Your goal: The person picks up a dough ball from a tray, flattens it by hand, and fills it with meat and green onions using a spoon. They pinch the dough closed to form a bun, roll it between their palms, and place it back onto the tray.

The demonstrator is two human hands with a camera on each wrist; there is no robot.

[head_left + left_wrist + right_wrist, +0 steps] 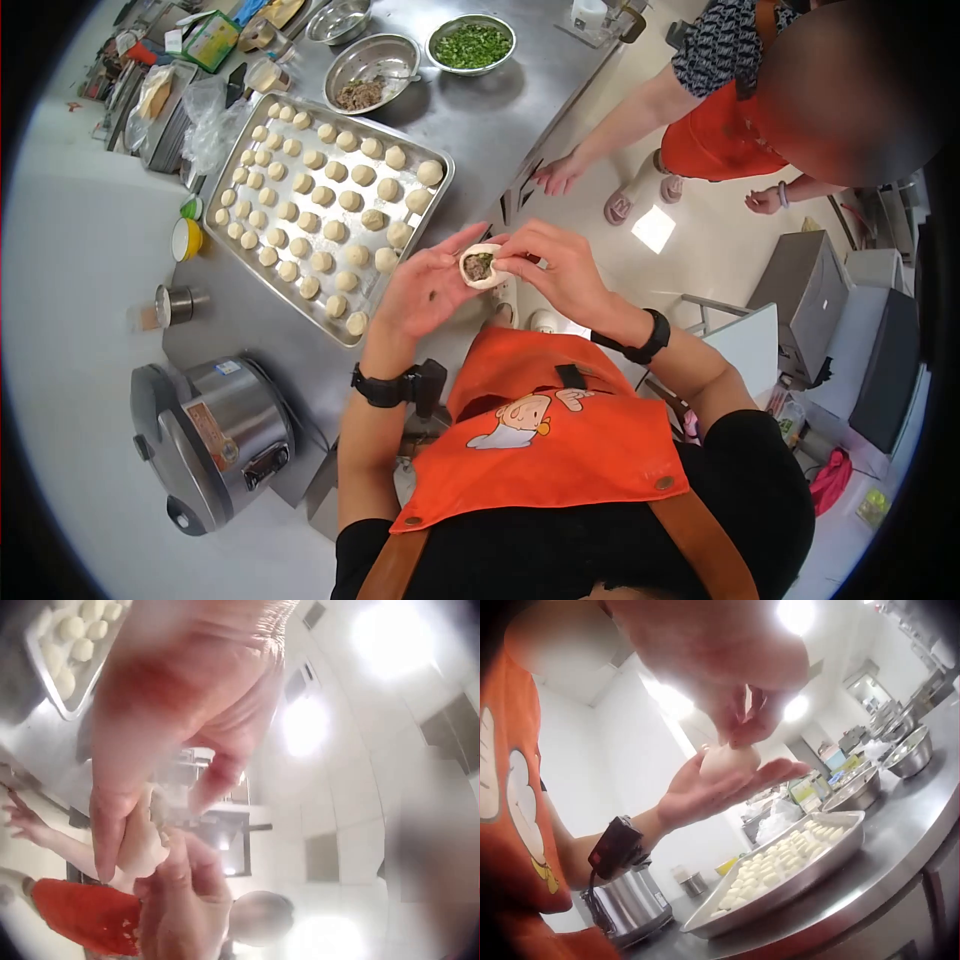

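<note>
A round dough wrapper point(484, 266) with brown and green filling showing in its middle rests on the fingers of my left hand point(432, 283). My right hand point(560, 268) pinches the rim of the dough between thumb and fingers. In the left wrist view the dough point(141, 844) lies against the left fingers, its edge gathered by the right hand point(184, 904). From the right wrist view the dough point(730, 765) sits on the flat left palm point(705, 801), with the right fingertips point(744, 736) on its top.
A metal tray point(447, 190) of small dough pieces lies on the steel table point(500, 110). Beyond it are a bowl of meat filling point(360, 95) and a bowl of chopped greens point(472, 45). A rice cooker point(235, 425) stands at left; a person in a red apron point(715, 135) stands at right.
</note>
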